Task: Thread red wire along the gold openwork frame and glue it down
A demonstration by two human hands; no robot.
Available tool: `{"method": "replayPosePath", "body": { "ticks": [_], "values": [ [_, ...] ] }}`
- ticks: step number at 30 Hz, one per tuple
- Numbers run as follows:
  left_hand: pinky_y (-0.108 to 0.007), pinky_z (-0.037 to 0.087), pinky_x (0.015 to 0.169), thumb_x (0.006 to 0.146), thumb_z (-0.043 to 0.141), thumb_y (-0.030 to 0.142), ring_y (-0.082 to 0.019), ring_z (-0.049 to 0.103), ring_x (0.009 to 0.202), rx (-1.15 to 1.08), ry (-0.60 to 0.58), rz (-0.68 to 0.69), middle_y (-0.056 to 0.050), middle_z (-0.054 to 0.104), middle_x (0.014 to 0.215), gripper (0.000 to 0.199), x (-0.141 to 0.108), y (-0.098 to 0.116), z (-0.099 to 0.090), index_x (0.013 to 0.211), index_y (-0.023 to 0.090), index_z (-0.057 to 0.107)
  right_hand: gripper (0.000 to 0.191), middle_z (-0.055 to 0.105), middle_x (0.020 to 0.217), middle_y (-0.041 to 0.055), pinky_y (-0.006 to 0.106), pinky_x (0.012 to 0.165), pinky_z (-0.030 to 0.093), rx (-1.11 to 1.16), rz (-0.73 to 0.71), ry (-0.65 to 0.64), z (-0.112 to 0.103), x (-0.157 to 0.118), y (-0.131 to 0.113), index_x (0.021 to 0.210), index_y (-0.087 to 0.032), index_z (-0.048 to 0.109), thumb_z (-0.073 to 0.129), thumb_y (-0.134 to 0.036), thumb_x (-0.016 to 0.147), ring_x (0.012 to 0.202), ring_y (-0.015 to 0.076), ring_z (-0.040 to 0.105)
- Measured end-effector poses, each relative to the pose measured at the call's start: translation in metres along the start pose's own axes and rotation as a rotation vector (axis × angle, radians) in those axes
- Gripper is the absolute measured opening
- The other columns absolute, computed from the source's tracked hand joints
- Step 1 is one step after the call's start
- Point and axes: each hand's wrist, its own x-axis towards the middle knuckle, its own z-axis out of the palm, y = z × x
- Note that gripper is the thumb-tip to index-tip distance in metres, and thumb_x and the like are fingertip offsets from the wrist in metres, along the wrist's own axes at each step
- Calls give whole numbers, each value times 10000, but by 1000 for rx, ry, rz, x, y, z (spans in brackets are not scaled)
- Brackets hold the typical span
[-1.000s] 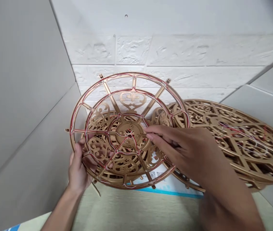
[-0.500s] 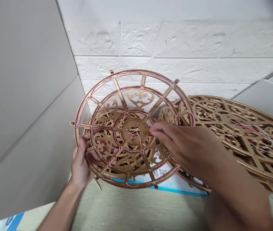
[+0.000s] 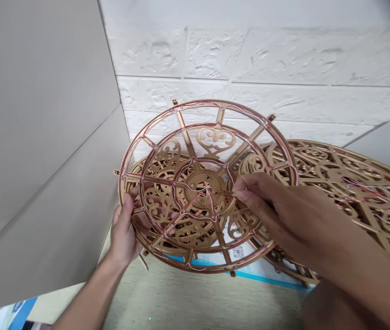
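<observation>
How the wheel (image 3: 215, 181) handles: because its rings and spokes are thin and open, it is judged light for its breadth and fairly stiff; the smooth finish may slip a little, and the wires (image 3: 210, 197) look soft and the most fragile part.
Where to hold: outer rim on opposite sides, or a bare spoke; pressure on the wires is best avoided.
Left hand (image 3: 125, 231): at the wheel's left rim, thumb in front, fingers behind, gripping it.
Right hand (image 3: 284, 206): just right of the wheel's hub, thumb and forefinger pinched narrow on it; whether spoke or wire is nipped, cannot tell.
Wheel's place: raised between both hands, tilted.
Wheel's look: gold, round, ringed, with small tabs projecting beyond the rim; red and white wires follow the rings and meet at the hub; curled scrolls (image 3: 214, 152) show in its gaps.
Surroundings: a brick-patterned white wall (image 3: 284, 64) behind the wheel, a grey panel (image 3: 46, 114) to its left, a gold pile of frames (image 3: 327, 174) to its right.
</observation>
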Motion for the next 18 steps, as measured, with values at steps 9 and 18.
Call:
{"method": "replayPosePath", "body": {
  "ticks": [9, 18],
  "values": [
    [-488, 639, 810, 593, 878, 591, -358, 694, 1071, -13, 2, 18, -56, 765, 960, 540, 2, -3, 0, 969, 244, 704, 204, 565, 552, -61, 235, 370, 361, 113, -103, -34, -7, 7, -15, 795, -260, 478, 425, -246, 991, 389, 103, 516],
    [-455, 624, 851, 577, 875, 615, -335, 686, 1097, -14, -12, 37, -39, 765, 993, 498, 1, -3, 2, 862, 245, 703, 376, 736, 1219, -47, 239, 638, 565, 260, -220, -243, -1, -26, -53, 790, -288, 592, 317, -341, 1041, 883, 152, 753]
  ]
}}
